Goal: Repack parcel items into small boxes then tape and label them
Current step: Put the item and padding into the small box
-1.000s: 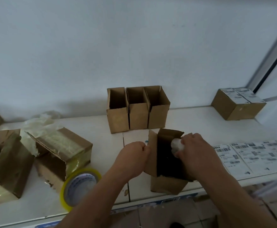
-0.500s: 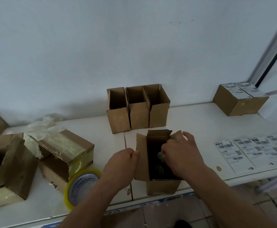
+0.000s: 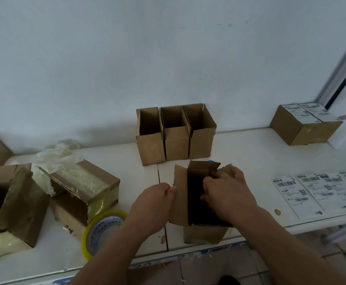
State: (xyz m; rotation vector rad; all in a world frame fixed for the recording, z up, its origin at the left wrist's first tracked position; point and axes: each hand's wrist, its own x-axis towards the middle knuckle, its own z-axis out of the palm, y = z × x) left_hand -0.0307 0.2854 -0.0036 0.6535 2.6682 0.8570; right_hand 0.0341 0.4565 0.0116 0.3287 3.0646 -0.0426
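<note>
Left hand (image 3: pixel 154 204): fingers curled, pinching the left flap of the small open box (image 3: pixel 204 233) at its outer edge, holding the flap out. Right hand (image 3: pixel 227 194): reaching down into the box mouth, fingers bent and out of sight inside the dark interior; cannot tell whether it has hold of anything. The packed item is not visible.

The box stands at the near edge of the white table (image 3: pixel 250 153), centre of the scene, flaps up. A small blue object just shows behind its far flap; unidentifiable.

Far side, against the wall: three open small boxes (image 3: pixel 176 140) in a row, touching side to side, upright.

Near left of the left forearm: tape roll (image 3: pixel 102 229), yellowish rim, lying tilted against a torn parcel carton (image 3: pixel 86 190). That carton lies on its side with tape remnants on it. Further left, a second torn carton (image 3: pixel 14 204), opened. Crumpled clear plastic wrap (image 3: pixel 59 151) behind them, near the wall.

Right of the box: sheets of printed shipping labels (image 3: pixel 316 192) flat on the table. Far right corner: two closed boxes (image 3: pixel 305 124) with labels on top, side by side.
</note>
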